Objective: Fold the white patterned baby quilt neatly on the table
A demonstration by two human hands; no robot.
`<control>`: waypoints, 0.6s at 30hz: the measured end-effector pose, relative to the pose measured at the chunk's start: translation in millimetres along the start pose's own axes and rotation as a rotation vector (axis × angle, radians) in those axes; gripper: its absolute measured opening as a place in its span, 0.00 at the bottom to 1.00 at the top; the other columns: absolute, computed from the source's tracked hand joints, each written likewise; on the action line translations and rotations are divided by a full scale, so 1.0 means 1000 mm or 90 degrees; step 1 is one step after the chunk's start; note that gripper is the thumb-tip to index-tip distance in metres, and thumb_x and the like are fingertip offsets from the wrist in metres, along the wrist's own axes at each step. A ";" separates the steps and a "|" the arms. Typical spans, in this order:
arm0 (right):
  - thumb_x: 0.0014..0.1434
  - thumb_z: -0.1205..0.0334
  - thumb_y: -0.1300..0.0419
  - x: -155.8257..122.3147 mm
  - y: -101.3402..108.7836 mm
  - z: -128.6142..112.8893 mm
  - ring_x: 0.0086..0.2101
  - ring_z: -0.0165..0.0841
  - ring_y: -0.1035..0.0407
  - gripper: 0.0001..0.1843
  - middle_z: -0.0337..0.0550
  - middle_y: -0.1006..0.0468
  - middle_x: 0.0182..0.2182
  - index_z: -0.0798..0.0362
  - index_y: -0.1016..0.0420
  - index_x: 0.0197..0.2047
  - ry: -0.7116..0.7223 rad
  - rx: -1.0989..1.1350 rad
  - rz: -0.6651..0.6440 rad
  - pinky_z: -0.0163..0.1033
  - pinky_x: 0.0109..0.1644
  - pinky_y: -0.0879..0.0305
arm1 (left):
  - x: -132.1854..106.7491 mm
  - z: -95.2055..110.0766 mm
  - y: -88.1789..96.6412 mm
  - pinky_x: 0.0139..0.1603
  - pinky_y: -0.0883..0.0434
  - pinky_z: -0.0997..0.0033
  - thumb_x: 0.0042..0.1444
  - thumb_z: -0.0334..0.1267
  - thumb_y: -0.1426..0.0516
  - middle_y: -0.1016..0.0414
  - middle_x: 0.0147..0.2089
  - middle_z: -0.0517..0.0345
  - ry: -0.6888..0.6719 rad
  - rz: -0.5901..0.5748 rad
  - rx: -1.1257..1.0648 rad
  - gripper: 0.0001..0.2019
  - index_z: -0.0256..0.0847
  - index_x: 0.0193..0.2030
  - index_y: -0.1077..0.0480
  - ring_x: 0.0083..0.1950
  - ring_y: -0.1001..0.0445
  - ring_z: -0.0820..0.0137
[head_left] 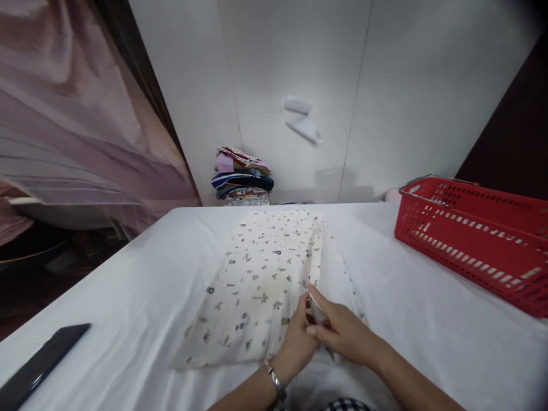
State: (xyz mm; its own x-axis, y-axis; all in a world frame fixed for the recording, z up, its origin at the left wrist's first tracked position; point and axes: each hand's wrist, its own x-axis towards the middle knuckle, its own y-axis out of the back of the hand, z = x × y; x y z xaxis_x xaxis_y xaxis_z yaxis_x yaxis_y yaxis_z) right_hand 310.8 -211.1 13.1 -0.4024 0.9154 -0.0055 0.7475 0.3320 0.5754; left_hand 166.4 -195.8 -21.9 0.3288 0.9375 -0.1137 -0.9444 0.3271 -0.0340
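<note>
A thin white cloth (257, 285) printed with small trees, leaves and animal shapes lies spread lengthwise on the white-covered table. Its right part is gathered into a raised fold, with a paler layer flat to the right. My left hand (297, 337), a bracelet at its wrist, is closed on the near end of this fold. Beside it, my right hand (346, 331) pinches the same fold between thumb and fingers. The two hands touch or nearly touch, and part of the bunched cloth is hidden between them.
A red plastic basket (466, 242) stands at the table's right. A dark flat object (43, 362) lies at the near left. Beyond the far edge, a stack of folded clothes (243, 180) rests against the white wall. Pink curtains (89, 103) hang on the left.
</note>
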 end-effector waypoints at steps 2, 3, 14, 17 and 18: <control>0.59 0.53 0.42 -0.003 0.001 -0.007 0.51 0.43 0.31 0.42 0.46 0.30 0.57 0.41 0.58 0.71 0.038 -0.051 -0.035 0.48 0.54 0.37 | 0.005 -0.007 0.002 0.40 0.32 0.66 0.44 0.42 0.38 0.27 0.38 0.52 -0.004 0.018 -0.023 0.20 0.40 0.45 0.31 0.39 0.29 0.64; 0.59 0.52 0.42 -0.005 0.002 -0.009 0.53 0.43 0.33 0.42 0.46 0.31 0.58 0.41 0.57 0.71 0.048 -0.065 -0.044 0.48 0.56 0.38 | 0.007 -0.010 0.003 0.40 0.32 0.66 0.43 0.42 0.37 0.27 0.37 0.52 -0.002 0.027 -0.032 0.17 0.39 0.40 0.31 0.39 0.29 0.64; 0.62 0.58 0.46 -0.021 0.009 0.041 0.56 0.43 0.36 0.29 0.48 0.30 0.57 0.44 0.41 0.66 0.064 -0.257 0.104 0.59 0.64 0.49 | 0.010 0.012 0.030 0.39 0.32 0.68 0.44 0.38 0.41 0.22 0.41 0.51 0.089 0.130 -0.242 0.20 0.37 0.47 0.28 0.38 0.27 0.66; 0.61 0.60 0.46 -0.020 0.008 0.063 0.57 0.43 0.38 0.28 0.48 0.32 0.58 0.47 0.39 0.65 0.039 -0.283 0.132 0.56 0.62 0.42 | 0.009 0.012 0.036 0.38 0.32 0.69 0.42 0.37 0.41 0.22 0.43 0.50 0.088 0.134 -0.251 0.24 0.37 0.50 0.28 0.39 0.27 0.65; 0.61 0.61 0.46 -0.019 0.009 0.069 0.58 0.43 0.39 0.27 0.48 0.32 0.59 0.47 0.37 0.64 0.034 -0.299 0.152 0.55 0.62 0.43 | 0.009 0.012 0.038 0.37 0.32 0.68 0.42 0.36 0.41 0.22 0.43 0.49 0.082 0.130 -0.245 0.25 0.37 0.51 0.28 0.39 0.27 0.65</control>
State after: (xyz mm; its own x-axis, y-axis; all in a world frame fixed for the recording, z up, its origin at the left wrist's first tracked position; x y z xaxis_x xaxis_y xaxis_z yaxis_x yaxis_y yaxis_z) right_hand 361.2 -209.9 -37.8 -0.2858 0.9361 0.2052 0.5097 -0.0329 0.8597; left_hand 134.0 -173.4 -12.4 0.1549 0.9479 -0.2784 -0.9312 0.0459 -0.3616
